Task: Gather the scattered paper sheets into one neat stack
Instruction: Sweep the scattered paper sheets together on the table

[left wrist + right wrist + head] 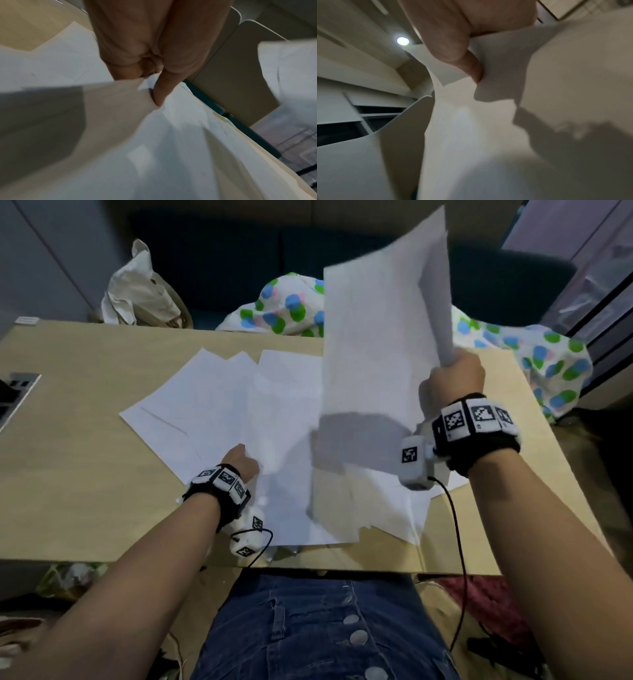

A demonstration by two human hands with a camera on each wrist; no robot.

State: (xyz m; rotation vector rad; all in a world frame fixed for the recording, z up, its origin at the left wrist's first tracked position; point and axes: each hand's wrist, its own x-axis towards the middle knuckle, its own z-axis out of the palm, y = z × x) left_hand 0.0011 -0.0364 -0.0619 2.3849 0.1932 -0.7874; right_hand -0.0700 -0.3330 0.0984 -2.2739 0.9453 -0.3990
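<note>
Several paper sheets [239,405] lie fanned across the table [68,474]. The right hand [455,381] grips a lifted bundle [380,337] upright at the right; the left hand [243,460] pinches a flat sheet's edge. Gathering is midway; next, that sheet probably joins the bundle.

The head view looks down from above both hands onto the worktop [85,364]. Each wrist view looks close along its fingers at the same paper [380,344].
</note>
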